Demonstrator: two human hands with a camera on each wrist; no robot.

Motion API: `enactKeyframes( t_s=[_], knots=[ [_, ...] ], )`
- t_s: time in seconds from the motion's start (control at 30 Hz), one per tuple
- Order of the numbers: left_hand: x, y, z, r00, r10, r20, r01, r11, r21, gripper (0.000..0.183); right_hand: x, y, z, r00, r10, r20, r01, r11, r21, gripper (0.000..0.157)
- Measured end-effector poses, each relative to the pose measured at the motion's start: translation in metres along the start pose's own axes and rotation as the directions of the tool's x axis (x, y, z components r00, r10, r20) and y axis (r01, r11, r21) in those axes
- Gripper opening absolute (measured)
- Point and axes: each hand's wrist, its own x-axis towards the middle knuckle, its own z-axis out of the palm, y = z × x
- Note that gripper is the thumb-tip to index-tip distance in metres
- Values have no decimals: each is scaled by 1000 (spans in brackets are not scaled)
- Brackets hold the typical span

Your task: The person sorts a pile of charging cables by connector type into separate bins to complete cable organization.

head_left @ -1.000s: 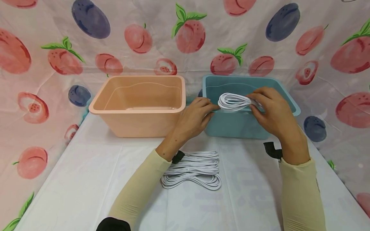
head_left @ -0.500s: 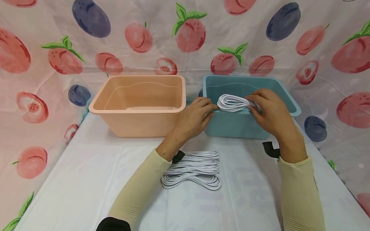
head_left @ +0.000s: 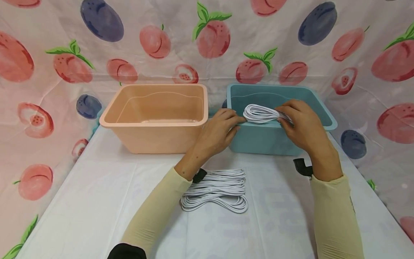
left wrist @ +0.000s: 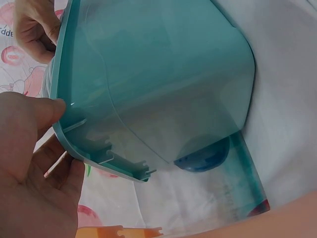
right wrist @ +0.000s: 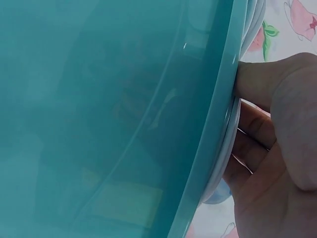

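In the head view, my right hand [head_left: 304,126] grips one end of a coiled white cord bundle [head_left: 260,114]. The coil lies across the near rim of a teal bin [head_left: 265,140], its looped end pointing left. From the right wrist, the thumb and fingers show around the white strands beside the rim. My left hand [head_left: 218,131] holds the bin's near left corner, with thumb and fingers either side of the rim in the left wrist view; its fingertips are close to the coil's loops. A second, larger white cord bundle [head_left: 223,190] lies folded on the table, partly behind the left wrist.
A peach-coloured bin [head_left: 155,138] stands left of the teal one, with no contents visible. Both bins sit at the back of a white-covered table [head_left: 278,216]. Behind them hangs a fruit-patterned cloth [head_left: 181,21].
Hardly anything differs. The right hand and forearm have shifted very slightly left with the coil; the left hand stays at the bin's corner.
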Motion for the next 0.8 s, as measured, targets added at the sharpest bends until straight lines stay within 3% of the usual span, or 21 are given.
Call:
enactKeyframes(
  t_s=[0.8],
  knots=[
    [0, -1, 1, 1000, 14, 2, -14, 1000, -3, 26, -1, 3, 1, 1000, -4, 21, 3, 1000, 22, 25]
  ],
)
